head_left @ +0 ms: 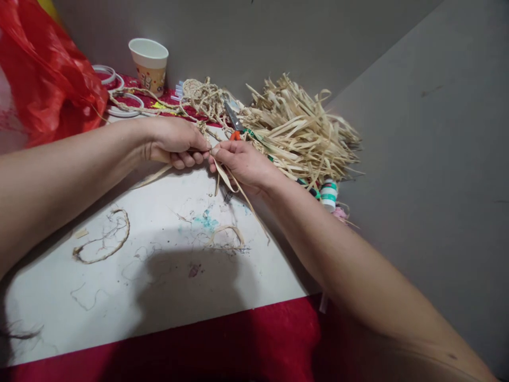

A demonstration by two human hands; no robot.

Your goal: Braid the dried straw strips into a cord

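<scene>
My left hand and my right hand meet over a white board, fingertips almost touching. Both are closed in a pinch on pale straw strips that hang down from between them. A braided straw cord runs from my hands back toward a coiled braid. A big pile of loose straw strips lies just right of my right hand. Scissors with an orange handle rest at the pile's edge, just beyond my fingers.
A paper cup and white rings stand at the back left beside a red plastic bag. Tape rolls lie by my right forearm. Scrap fibres litter the board. Grey walls close the back and right; red cloth covers the near edge.
</scene>
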